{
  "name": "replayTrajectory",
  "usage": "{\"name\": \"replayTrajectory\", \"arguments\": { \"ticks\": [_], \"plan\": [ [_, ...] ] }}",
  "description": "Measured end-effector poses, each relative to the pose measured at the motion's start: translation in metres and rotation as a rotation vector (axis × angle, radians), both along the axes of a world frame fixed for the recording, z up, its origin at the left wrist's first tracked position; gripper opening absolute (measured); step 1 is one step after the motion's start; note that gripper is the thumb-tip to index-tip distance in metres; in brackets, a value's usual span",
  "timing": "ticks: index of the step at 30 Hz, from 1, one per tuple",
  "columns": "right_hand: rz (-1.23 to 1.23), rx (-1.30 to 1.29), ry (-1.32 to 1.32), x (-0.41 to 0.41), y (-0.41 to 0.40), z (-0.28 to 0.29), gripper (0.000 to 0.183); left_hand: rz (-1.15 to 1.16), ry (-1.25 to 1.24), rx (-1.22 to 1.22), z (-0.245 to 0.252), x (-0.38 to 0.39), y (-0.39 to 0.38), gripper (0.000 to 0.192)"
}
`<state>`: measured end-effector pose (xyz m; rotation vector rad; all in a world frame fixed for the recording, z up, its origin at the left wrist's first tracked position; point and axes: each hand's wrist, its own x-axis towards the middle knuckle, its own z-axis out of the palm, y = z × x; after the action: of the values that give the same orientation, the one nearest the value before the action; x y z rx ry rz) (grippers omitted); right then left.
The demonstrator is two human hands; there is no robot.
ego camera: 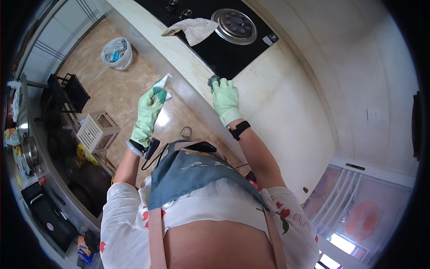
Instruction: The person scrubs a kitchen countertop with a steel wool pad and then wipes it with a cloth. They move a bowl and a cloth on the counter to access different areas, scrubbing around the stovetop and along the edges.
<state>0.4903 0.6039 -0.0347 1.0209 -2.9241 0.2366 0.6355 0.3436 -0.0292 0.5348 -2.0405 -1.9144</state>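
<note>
My left hand (150, 102), in a light green rubber glove, grips a white spray bottle (163, 81) by its upper part over the floor; most of the bottle is hidden by the fingers. My right hand (225, 97), gloved the same way, presses a dark wire scouring pad (213, 80) onto the pale countertop (268, 111). The pad sits at the front corner of the black glass gas hob (231, 64). Farther along, a cream cloth (195, 31) lies over the hob's front edge, close to the burner (235, 26).
On the floor stand a lined waste bin (117, 53), a beige plastic stool (97, 131) and a black rack (69, 92). A metal-edged counter (67, 198) with pans and packets runs along the left. A tiled wall with a socket (372, 114) backs the countertop.
</note>
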Motion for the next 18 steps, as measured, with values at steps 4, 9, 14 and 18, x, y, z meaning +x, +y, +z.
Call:
{"name": "replayTrajectory", "arguments": {
  "ticks": [4, 9, 14, 18],
  "plan": [
    [0.000, -0.040, -0.011, 0.024, 0.043, 0.013, 0.033, -0.076, 0.038, -0.204, 0.000, -0.007, 0.000, 0.012],
    [-0.018, 0.062, -0.012, 0.039, 0.060, 0.024, 0.033, -0.017, 0.001, -0.183, -0.003, 0.009, -0.001, 0.013],
    [-0.007, 0.055, 0.009, 0.003, 0.007, 0.011, 0.036, -0.071, 0.076, -0.276, -0.003, 0.001, 0.013, 0.014],
    [-0.025, 0.049, -0.030, 0.028, 0.039, 0.013, 0.041, -0.067, 0.014, -0.296, -0.001, 0.006, 0.006, 0.014]
  ]
}}
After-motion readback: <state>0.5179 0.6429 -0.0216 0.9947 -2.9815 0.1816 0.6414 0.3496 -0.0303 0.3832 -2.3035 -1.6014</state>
